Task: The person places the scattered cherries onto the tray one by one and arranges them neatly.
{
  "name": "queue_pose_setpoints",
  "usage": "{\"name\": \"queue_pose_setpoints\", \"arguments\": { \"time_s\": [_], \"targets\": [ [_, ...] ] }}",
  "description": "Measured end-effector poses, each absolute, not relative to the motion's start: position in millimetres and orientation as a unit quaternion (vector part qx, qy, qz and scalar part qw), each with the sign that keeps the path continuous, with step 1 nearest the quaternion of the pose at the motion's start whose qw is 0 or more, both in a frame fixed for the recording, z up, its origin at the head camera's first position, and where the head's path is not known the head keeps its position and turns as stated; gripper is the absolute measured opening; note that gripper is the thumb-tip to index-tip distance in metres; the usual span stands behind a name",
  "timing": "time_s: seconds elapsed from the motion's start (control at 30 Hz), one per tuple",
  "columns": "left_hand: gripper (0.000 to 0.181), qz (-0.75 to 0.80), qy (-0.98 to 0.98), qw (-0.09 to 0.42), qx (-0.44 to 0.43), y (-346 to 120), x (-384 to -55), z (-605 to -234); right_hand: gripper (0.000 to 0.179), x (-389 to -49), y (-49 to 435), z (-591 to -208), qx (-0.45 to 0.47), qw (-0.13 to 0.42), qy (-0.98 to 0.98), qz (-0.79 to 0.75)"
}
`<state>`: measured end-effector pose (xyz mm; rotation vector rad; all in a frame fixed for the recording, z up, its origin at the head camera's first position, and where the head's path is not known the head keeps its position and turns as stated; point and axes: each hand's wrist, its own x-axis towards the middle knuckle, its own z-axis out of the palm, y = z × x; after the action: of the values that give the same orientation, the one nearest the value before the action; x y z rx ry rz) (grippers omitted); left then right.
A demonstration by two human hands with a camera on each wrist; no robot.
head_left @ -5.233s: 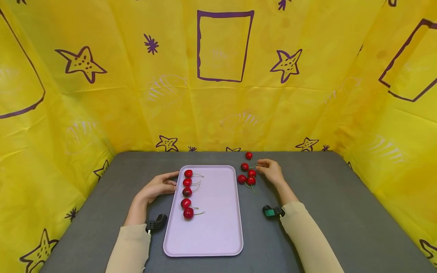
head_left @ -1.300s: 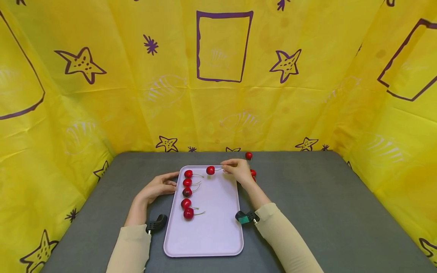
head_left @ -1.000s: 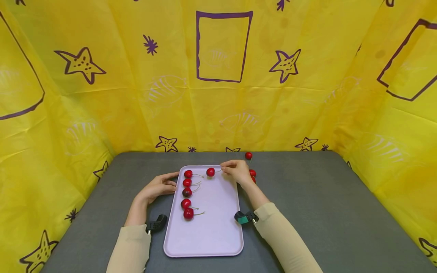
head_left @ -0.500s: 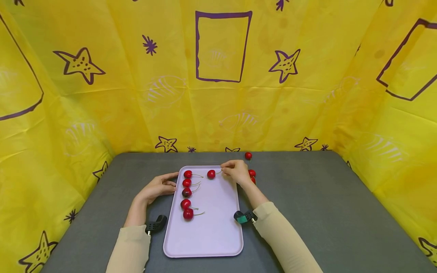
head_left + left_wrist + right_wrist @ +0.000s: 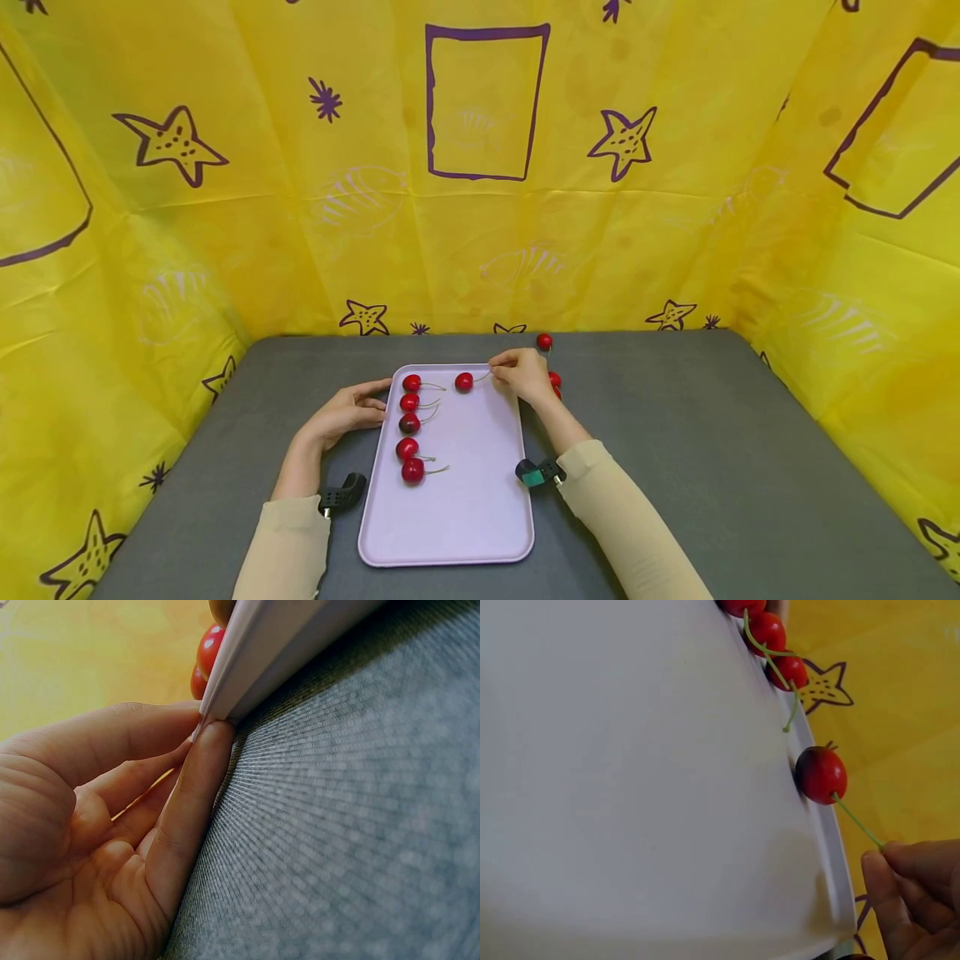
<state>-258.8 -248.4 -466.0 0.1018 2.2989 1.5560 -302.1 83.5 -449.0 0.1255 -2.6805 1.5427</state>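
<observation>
My right hand (image 5: 522,374) pinches the thin green stem of a red cherry (image 5: 464,382) between thumb and forefinger at the far end of a pale lilac tray (image 5: 450,517). In the right wrist view that cherry (image 5: 822,775) is beside the tray's raised rim; whether it touches the tray, I cannot tell. Along the tray's left side runs a column of several cherries (image 5: 412,472), stems pointing right. My left hand (image 5: 347,414) holds the tray's left edge; in the left wrist view thumb and fingers (image 5: 199,780) meet at the rim.
Loose cherries (image 5: 544,341) lie on the grey table (image 5: 675,467) right of the tray, partly hidden behind my right hand. Yellow patterned cloth (image 5: 480,250) hangs around the table's back and sides.
Over these seconds, my right hand has taken a cherry by its stem from the loose group and carried it left over the tray, then lowered it slightly. My left hand has stayed put.
</observation>
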Motion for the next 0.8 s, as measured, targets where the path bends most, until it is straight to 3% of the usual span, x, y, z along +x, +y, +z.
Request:
{"name": "queue_pose_setpoints", "arguments": {
  "time_s": [0.8],
  "targets": [
    [0.071, 0.544, 0.819, 0.18, 0.033, -248, -258, -464, 0.02, -305, 121, -438, 0.012, 0.057, -0.819, 0.571]
  ]
}}
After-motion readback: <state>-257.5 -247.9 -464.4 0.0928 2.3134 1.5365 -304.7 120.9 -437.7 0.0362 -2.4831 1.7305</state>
